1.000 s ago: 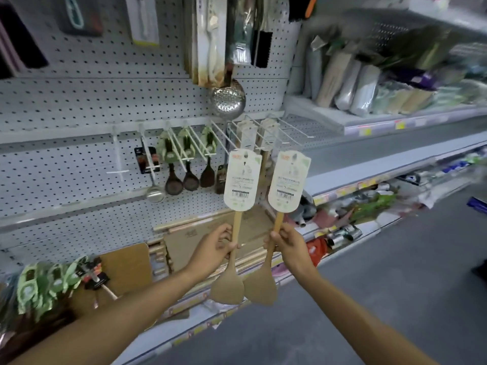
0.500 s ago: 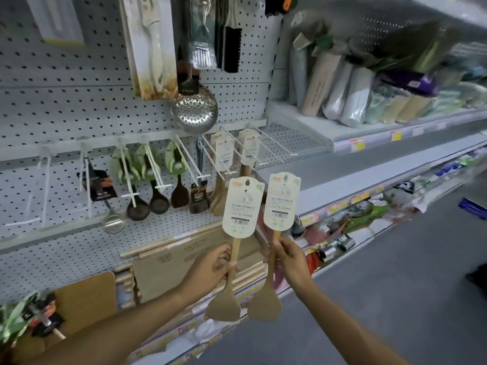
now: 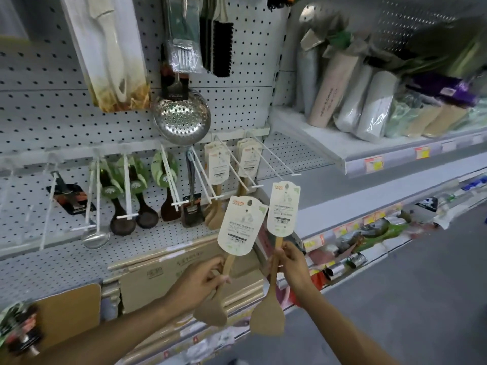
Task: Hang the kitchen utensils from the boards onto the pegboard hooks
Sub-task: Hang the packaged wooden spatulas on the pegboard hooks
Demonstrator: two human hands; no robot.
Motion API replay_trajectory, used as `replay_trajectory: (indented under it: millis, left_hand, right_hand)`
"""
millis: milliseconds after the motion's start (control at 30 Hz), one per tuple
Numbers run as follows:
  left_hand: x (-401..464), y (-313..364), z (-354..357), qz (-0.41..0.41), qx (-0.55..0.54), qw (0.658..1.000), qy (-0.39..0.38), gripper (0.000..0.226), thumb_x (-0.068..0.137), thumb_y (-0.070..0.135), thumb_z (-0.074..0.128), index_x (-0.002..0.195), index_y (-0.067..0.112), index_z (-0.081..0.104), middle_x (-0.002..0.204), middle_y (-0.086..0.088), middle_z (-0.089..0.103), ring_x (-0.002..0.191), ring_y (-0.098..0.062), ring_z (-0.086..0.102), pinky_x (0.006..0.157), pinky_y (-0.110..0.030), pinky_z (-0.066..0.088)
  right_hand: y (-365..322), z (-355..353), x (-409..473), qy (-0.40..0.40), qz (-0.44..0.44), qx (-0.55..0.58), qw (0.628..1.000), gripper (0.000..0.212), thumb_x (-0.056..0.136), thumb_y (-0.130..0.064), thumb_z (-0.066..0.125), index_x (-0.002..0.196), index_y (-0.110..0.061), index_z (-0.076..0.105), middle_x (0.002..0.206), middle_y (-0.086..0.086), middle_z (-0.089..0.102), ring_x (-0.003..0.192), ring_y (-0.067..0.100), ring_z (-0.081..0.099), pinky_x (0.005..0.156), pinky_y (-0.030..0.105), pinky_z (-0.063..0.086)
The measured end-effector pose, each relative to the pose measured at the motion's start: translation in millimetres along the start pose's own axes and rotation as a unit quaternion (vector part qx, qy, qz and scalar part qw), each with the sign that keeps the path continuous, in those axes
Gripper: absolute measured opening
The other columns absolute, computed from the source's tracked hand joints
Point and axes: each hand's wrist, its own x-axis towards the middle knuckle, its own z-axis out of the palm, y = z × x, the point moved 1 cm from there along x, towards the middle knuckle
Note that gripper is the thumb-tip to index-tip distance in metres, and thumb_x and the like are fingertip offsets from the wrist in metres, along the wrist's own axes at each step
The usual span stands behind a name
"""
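The pegboard [image 3: 79, 122] fills the wall at the left and centre, with a row of long white hooks [image 3: 234, 164] jutting out along its middle rail. Most of that row is already stocked: a steel skimmer [image 3: 181, 115] hangs above it, dark wooden ladles [image 3: 123, 204] and a small steel ladle [image 3: 95, 239] hang further left, and two hooks at the right end already carry carded wooden spatulas [image 3: 218, 167] of the same kind as those in hand. The rightmost hook [image 3: 276, 159] appears bare, though blur makes this uncertain. Flat wooden boards [image 3: 168, 270] lie stacked on the shelf below; whether more utensils remain on them cannot be told. The task is judged well advanced, with at least two pieces not yet hung. These two are wooden spatulas held upright, blades down and label cards up, just beside each other in front of the hook row and below its tips. The left hand [image 3: 200, 280] grips the handle of the left spatula [image 3: 238, 225], fingers curled round it below the card. The right hand [image 3: 292, 264] pinches the handle of the right spatula [image 3: 283, 209], which stands slightly higher. The hands are apart, each clamped on its own piece, both forearms reaching up and forward toward the hooks.
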Motion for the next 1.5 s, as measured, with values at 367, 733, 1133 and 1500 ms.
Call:
replay_trajectory:
  millis: [367,733,1133,1500]
  left_hand:
    - [51.6,6.8,34.1,-0.047,0.022,0.997,0.063,0.02,0.095,0.018,0.065,0.106,0.035,0.067,0.101,0.01,0.075,0.096,-0.008,0.073,0.09,-0.043,0.058]
    - [86.1,15.7,66.3,-0.07,0.039,0.987,0.14,0.011,0.093,0.017,0.066,0.104,0.019,0.067,0.097,0.007,0.076,0.092,-0.012,0.073,0.086,-0.044,0.059]
    - [85.6,21.7,82.5,-0.098,0.034,0.977,0.187,0.008,0.094,0.018,0.066,0.102,0.014,0.065,0.097,0.007,0.076,0.093,-0.007,0.073,0.086,-0.038,0.059]
    - [91.1,26.4,96.0,-0.113,0.028,0.969,0.217,0.014,0.094,0.029,0.064,0.1,0.017,0.063,0.094,0.007,0.076,0.088,-0.008,0.073,0.08,-0.044,0.059]
  right_hand:
    - [22.3,-45.1,70.4,-0.097,-0.002,-0.052,0.994,0.02,0.1,-0.022,0.053,0.082,-0.014,0.056,0.076,0.026,0.064,0.073,0.041,0.066,0.073,0.064,0.053]
    - [28.9,-61.8,124.6,-0.184,-0.053,-0.119,0.974,0.004,0.096,-0.038,0.056,0.093,-0.04,0.057,0.083,-0.009,0.068,0.072,0.002,0.061,0.068,0.021,0.047]
    - [22.6,-44.8,171.7,-0.217,-0.031,-0.098,0.971,0.02,0.093,-0.039,0.058,0.104,-0.025,0.068,0.094,0.001,0.074,0.092,0.02,0.068,0.084,0.039,0.052]
    - [-6.2,-2.0,232.4,-0.197,0.008,-0.11,0.974,0.017,0.098,-0.01,0.051,0.099,-0.009,0.068,0.096,0.013,0.072,0.083,0.024,0.067,0.072,0.032,0.057]
